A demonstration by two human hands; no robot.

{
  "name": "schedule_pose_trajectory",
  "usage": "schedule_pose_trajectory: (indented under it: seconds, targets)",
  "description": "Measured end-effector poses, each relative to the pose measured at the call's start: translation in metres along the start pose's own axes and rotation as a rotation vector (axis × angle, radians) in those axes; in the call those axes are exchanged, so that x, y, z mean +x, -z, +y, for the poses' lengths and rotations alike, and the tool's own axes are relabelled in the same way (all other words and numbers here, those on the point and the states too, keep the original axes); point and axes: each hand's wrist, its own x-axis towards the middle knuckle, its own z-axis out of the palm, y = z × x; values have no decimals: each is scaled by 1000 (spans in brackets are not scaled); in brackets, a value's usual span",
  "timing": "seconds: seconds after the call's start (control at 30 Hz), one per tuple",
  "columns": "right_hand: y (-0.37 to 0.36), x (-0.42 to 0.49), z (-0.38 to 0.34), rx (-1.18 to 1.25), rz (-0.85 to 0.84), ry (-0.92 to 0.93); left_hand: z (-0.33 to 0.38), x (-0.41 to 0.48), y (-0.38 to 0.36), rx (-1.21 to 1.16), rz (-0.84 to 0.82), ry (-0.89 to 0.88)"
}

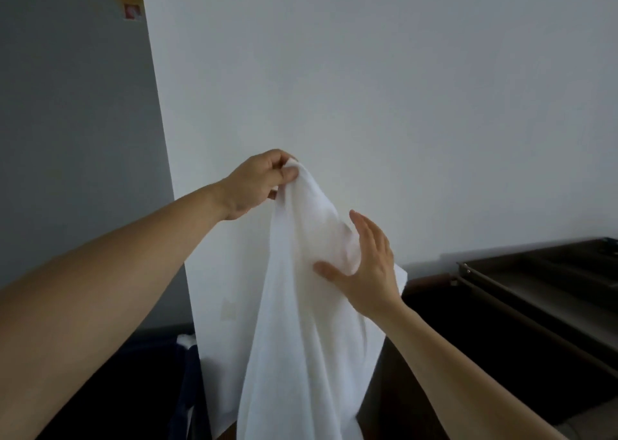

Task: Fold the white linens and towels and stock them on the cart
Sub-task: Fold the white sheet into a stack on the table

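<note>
White towel (301, 305) held up mid-air in front of pale wall (401, 88), hanging long and unfolded, lower end out of frame at bottom. Left hand (257, 182) raised at top of towel, grip pinched tight on top corner between thumb and fingers. Right hand (364, 265) lower down on right side of towel, palm against cloth, fingers (368, 228) spread and wide, thumb pressed on front of fabric, some cloth bunched under palm; not a closed grip, just flat contact. Both forearms bare, reaching in from bottom corners.

Surroundings: grey wall section (67, 138) on left with small yellow and red sticker (130, 4) near top. Dark cart (535, 289) on right, behind and beside right forearm, with long metal rails along its top edge; nothing visible stacked on it. Dark blue item (187, 389) low left, behind towel and left forearm, with bit of white cloth (187, 339) showing at its top; too dim to identify. Towel blocks view of lower middle area. Towel apart from cart, not touching it.
</note>
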Motion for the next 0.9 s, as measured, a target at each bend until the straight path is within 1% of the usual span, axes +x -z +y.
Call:
schedule_pose_trajectory:
  seconds: [0.07, 0.17, 0.2, 0.3, 0.37, 0.4, 0.47, 0.57, 0.63, 0.7, 0.77, 0.83, 0.9]
  targets:
    - [9, -3, 19, -54, -58, -5, -19, -5, 1, 78, 26, 14]
    - [21, -10, 43, -7, -304, -172, -39, -9, 10, 5, 104, 18]
    - [23, -13, 49, -10, -347, -201, -44, -9, 14, -23, 131, 22]
    - [25, -19, 60, -47, -399, -196, -60, -9, 26, -96, 202, 51]
    - [23, -24, 65, -94, -481, -195, -69, -9, 32, -134, 249, 63]
    - [22, -26, 69, -155, -524, -184, -74, -10, 35, -144, 278, 65]
    - [21, -27, 76, -310, -571, -85, -82, -12, 42, -150, 321, 70]
    - [30, -21, 75, -415, -605, 120, -96, -20, 52, -98, 320, 96]
    - [35, -17, 71, -482, -668, 190, -105, -27, 58, -71, 326, 123]
    - [38, -15, 63, -542, -770, 239, -114, -33, 62, -60, 345, 148]
    - [35, -14, 50, -595, -888, 212, -122, -38, 65, -46, 352, 172]
    - [28, -13, 37, -628, -987, 103, -129, -43, 63, -39, 327, 185]
    - [17, -15, 30, -667, -1032, 25, -135, -47, 59, -26, 291, 190]
